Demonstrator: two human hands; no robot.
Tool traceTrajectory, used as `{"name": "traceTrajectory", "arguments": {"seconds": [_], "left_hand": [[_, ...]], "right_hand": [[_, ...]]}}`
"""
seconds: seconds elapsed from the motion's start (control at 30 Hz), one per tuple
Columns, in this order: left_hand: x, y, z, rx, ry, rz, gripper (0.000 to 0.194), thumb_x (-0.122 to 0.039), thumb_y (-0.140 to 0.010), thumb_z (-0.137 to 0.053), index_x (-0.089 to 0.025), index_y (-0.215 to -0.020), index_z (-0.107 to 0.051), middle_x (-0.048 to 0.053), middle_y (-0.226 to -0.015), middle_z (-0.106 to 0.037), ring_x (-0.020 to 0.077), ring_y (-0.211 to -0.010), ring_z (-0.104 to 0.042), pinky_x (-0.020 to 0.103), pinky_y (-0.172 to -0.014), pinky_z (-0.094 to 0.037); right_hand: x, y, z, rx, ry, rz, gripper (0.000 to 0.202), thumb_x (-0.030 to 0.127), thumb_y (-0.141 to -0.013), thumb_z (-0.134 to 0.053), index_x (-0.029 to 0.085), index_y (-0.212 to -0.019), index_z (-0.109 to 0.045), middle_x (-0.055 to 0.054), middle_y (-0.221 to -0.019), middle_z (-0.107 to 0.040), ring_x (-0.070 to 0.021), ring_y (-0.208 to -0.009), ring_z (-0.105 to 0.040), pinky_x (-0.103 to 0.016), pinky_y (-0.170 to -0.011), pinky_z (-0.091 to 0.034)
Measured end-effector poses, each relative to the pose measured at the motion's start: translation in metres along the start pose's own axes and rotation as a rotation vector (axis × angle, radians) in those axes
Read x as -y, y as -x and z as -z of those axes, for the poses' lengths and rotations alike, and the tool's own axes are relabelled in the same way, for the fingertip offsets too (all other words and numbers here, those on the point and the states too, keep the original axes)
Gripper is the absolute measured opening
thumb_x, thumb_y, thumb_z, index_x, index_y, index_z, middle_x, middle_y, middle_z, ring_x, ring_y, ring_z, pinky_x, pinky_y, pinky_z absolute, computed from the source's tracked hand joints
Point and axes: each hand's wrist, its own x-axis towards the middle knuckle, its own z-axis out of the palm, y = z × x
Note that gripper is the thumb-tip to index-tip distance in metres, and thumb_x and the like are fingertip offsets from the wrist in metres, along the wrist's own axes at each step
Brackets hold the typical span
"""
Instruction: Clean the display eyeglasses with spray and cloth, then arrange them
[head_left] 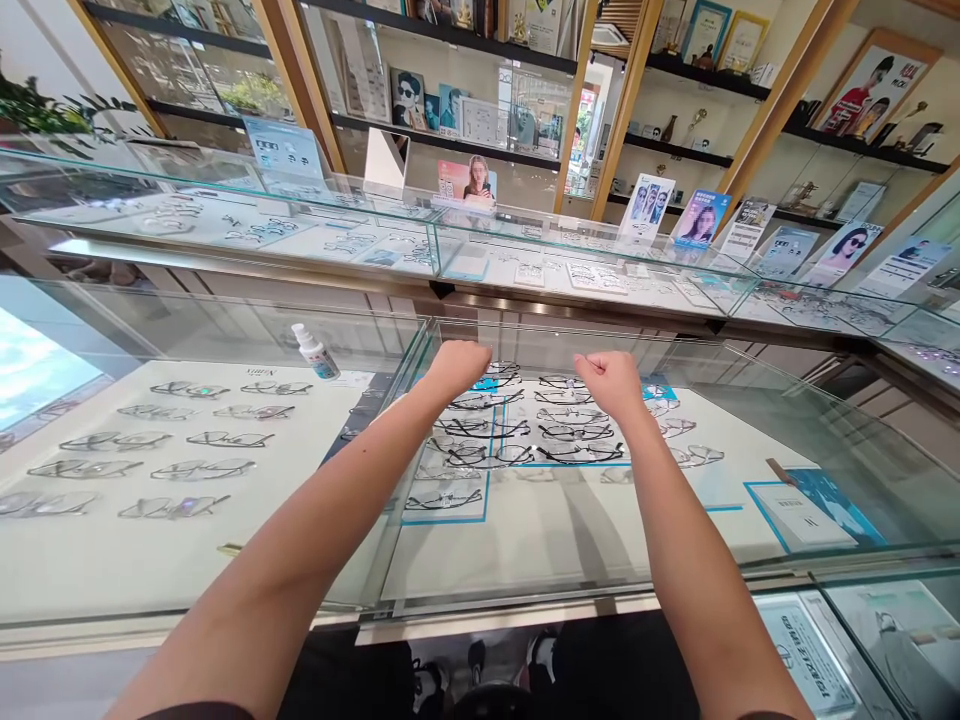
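Observation:
Both arms stretch forward over a glass display counter (517,580). My left hand (459,367) is closed in a fist, its back toward me, and nothing shows sticking out of it. To its right, my right hand (611,383) is also a fist, with the thumb folded against the fingers and no object visible. A gap separates the two hands. Below them, behind the glass, lie rows of eyeglasses (574,432), some dark-framed and some clear; the hands and forearms cover part of the rows.
More eyeglasses (229,439) lie in the left case, where a white pump bottle (315,352) stands. A booklet (802,515) lies at right. Across the aisle runs another glass counter (525,250) with upright advertising cards (701,220). Behind are wall shelves (450,140).

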Motion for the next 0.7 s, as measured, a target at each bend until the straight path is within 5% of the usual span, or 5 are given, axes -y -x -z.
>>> {"name": "traceTrajectory", "arguments": {"seconds": [0.17, 0.27, 0.43, 0.57, 0.7], "left_hand": [[-0.006, 0.006, 0.016, -0.04, 0.025, 0.015, 0.031, -0.026, -0.095, -0.053, -0.013, -0.103, -0.079, 0.024, -0.106, -0.08, 0.0347, -0.101, -0.076, 0.039, -0.088, -0.051], [-0.025, 0.028, 0.058, -0.172, 0.041, 0.0, 0.035, -0.035, -0.1, -0.049, -0.016, -0.111, -0.076, 0.019, -0.112, -0.079, 0.0335, -0.106, -0.073, 0.039, -0.09, -0.049], [-0.086, 0.117, 0.138, -0.504, 0.332, -0.12, 0.037, -0.049, -0.1, -0.054, -0.022, -0.08, -0.068, 0.003, -0.06, -0.056, 0.0206, -0.063, -0.052, 0.035, -0.073, -0.037], [-0.126, 0.207, 0.143, -0.184, 0.664, -0.327, 0.044, -0.049, -0.1, -0.058, -0.025, -0.063, -0.056, -0.002, -0.048, -0.037, 0.0163, -0.051, -0.036, 0.034, -0.061, -0.025], [-0.143, 0.273, 0.089, 0.337, 1.012, -0.346, 0.043, -0.055, -0.103, -0.06, -0.024, -0.074, -0.062, -0.005, -0.055, -0.04, 0.0123, -0.051, -0.035, 0.032, -0.057, -0.023]], "right_hand": [[0.001, 0.0, 0.004, 0.004, -0.036, 0.008, 0.055, 0.044, -0.095, -0.056, 0.025, -0.059, -0.02, 0.005, -0.062, -0.016, -0.0134, -0.062, -0.017, -0.034, -0.06, -0.017], [-0.001, -0.001, 0.007, -0.001, -0.082, 0.01, 0.056, 0.045, -0.096, -0.057, 0.025, -0.06, -0.019, 0.005, -0.062, -0.016, -0.0126, -0.061, -0.016, -0.034, -0.059, -0.016], [-0.003, -0.002, 0.01, -0.032, -0.165, 0.021, 0.056, 0.045, -0.095, -0.058, 0.026, -0.061, -0.019, 0.005, -0.062, -0.016, -0.0121, -0.062, -0.016, -0.034, -0.06, -0.016], [-0.003, -0.001, 0.011, -0.045, -0.18, 0.033, 0.055, 0.044, -0.095, -0.058, 0.026, -0.061, -0.018, 0.005, -0.062, -0.016, -0.012, -0.061, -0.016, -0.034, -0.06, -0.015], [0.004, 0.0, 0.02, -0.085, -0.185, 0.048, 0.056, 0.046, -0.095, -0.058, 0.026, -0.061, -0.019, 0.005, -0.061, -0.017, -0.0121, -0.061, -0.017, -0.034, -0.059, -0.015]]}}
